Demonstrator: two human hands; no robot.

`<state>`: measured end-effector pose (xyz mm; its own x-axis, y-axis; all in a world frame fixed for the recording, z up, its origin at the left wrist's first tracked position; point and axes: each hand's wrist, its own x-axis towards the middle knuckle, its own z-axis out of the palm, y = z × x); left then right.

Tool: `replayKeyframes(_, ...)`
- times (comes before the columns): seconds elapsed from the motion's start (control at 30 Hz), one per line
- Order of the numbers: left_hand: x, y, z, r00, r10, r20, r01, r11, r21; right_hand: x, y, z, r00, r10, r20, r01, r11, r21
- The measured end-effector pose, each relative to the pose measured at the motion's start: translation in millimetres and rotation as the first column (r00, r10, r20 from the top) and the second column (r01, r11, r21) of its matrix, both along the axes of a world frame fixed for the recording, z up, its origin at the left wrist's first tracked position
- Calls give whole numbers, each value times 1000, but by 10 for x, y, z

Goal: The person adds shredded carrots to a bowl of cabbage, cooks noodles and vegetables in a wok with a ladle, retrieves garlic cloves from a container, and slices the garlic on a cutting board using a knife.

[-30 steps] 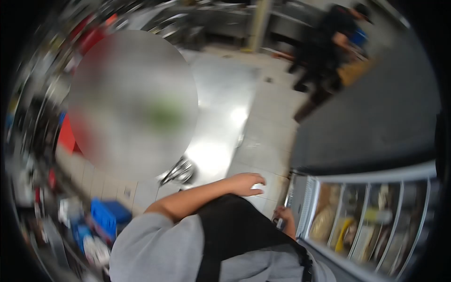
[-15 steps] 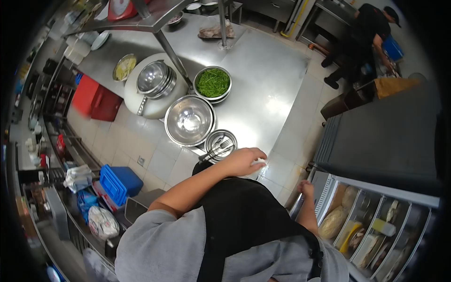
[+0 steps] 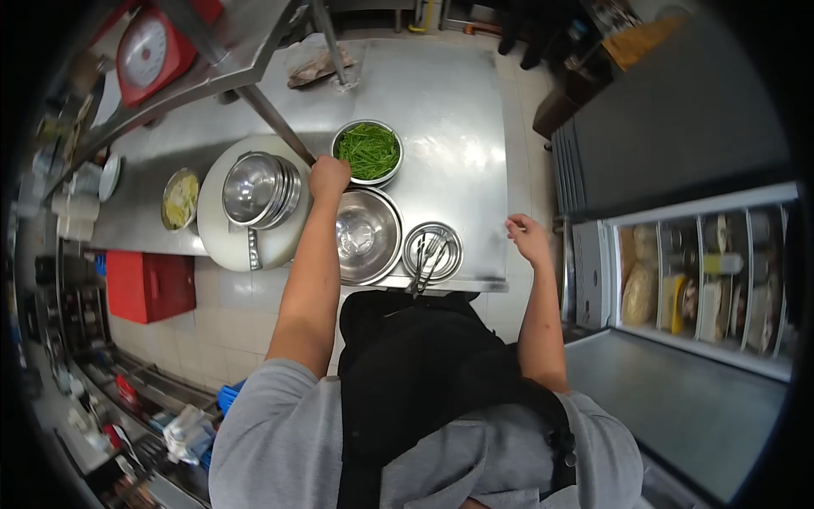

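Observation:
My left hand (image 3: 329,176) is closed beside the left rim of a steel bowl of cut green beans (image 3: 370,151), near the foot of a shelf post (image 3: 275,123). Its fingers curl away from view, so what they hold is hidden. Below that forearm lies a large steel mixing bowl (image 3: 366,235). My right hand (image 3: 527,239) hangs just off the table's right edge, fingers loosely apart and holding nothing. Between my hands, a small stack of round steel dishes (image 3: 439,246) carries tongs (image 3: 428,261) with dark handles.
Nested steel bowls (image 3: 254,188) stand on a round white board (image 3: 216,233), beside a bowl of pale sliced food (image 3: 181,199). A red scale (image 3: 153,55) sits on the overhead shelf. At right, an open refrigerator (image 3: 704,280) shows filled compartments, its door (image 3: 678,399) swung out low.
My left hand has moved from the table's front edge to beside the bean bowl; the small white thing it held no longer shows. My right hand has left the refrigerator side and its fingers have loosened.

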<state>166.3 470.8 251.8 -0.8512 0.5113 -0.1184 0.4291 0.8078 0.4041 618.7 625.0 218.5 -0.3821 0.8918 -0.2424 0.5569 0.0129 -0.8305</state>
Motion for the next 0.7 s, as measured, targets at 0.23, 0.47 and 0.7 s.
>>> replayKeyframes(0.23,-85,26,268,899,-96,427,-112,892,437,239,-652,67,997,-14,70,12,999,30)
replayKeyframes(0.47,-71,-108,156,862,-176,475,-137,821,554,1018,-1145,-257,984,-77,161,52,987,153)
replayKeyframes(0.7,-319,116,-725,468,-666,-581,622,715,-319,1949,-2364,-390,875,-480,56,480,849,-219)
